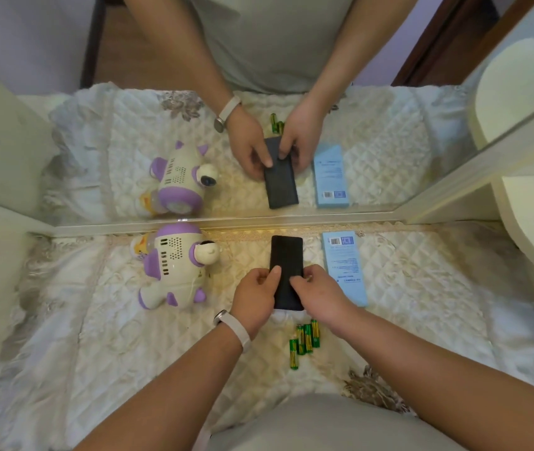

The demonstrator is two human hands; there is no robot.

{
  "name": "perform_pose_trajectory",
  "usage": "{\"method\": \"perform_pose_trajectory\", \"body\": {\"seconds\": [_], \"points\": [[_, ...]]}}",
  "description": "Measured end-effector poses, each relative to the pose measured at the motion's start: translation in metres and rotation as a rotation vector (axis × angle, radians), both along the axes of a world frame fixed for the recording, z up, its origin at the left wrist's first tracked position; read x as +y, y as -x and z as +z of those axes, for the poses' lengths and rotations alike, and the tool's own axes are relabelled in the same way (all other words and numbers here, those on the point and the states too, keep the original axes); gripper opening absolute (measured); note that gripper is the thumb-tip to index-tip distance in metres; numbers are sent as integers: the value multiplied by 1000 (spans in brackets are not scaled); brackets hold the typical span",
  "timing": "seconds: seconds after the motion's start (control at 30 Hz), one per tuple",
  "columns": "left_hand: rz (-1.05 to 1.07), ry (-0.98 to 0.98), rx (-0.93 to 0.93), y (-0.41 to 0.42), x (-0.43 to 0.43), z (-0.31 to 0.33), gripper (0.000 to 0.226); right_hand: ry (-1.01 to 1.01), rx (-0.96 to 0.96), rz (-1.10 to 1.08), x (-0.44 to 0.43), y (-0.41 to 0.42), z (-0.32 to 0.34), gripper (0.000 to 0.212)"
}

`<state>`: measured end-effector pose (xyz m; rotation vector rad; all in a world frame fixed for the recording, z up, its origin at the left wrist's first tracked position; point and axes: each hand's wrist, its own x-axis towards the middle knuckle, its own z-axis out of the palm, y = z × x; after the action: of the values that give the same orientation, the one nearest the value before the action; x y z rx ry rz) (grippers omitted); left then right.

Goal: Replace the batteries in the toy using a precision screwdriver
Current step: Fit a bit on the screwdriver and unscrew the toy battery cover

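— Where is the toy (174,265)?
— On the worktop (112,336), left of our hands. It lies on its side on the quilted cloth, close to the mirror's lower frame (226,219). We aren't touching it.
— What do our hands have?
— Both are on the black case (287,255). Our left hand (254,296) grips its left edge, thumb laid over the top. Our right hand (319,294) pinches the right edge, fingers curled onto the lid. Neither hand is free.
— Why take it from both sides?
— We judge it to be the screwdriver set. A grip on opposite edges would steady it while we slide or pry it open. No screwdriver shows, so that's only our guess.
— Which way does it run?
— Its long axis goes straight away from us toward the mirror. The near end is under our hands and the far end is bare.
— And the toy?
— Much the same direction, slightly slanted. The purple-capped end points at the mirror and the stubby purple-tipped limbs point toward us. The round snout sticks out to the right and the vent slots face up. We can't tell where the battery cover sits.
— The batteries (304,340)?
— Green and loose, clustered just nearer us than the case and roughly parallel to it, within easy reach. The blue box (345,268) lies beside the case on the right, aligned the same way.
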<state>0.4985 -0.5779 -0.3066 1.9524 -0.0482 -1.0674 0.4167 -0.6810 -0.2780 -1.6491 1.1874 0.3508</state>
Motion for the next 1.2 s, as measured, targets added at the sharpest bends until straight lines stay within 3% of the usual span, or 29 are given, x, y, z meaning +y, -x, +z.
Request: {"method": "perform_pose_trajectory", "body": {"seconds": [0.17,0.27,0.6,0.73,0.83,1.2], "points": [[14,9,-68,3,2,15,41,-195,-64,-196,4,2,17,28],[89,80,-68,13,6,32,54,-213,-127,-234,10,11,27,37],[80,237,-310,48,16,94,47,74,-383,-61,14,52,75,49],[82,253,-391,64,16,117,59,108,-491,-48,13,69,92,45],[71,259,-379,84,13,131,63,103,-544,-41,6,88,105,43],[126,321,-332,158,-11,167,41,120,-639,149,-34,149,136,26]]}}
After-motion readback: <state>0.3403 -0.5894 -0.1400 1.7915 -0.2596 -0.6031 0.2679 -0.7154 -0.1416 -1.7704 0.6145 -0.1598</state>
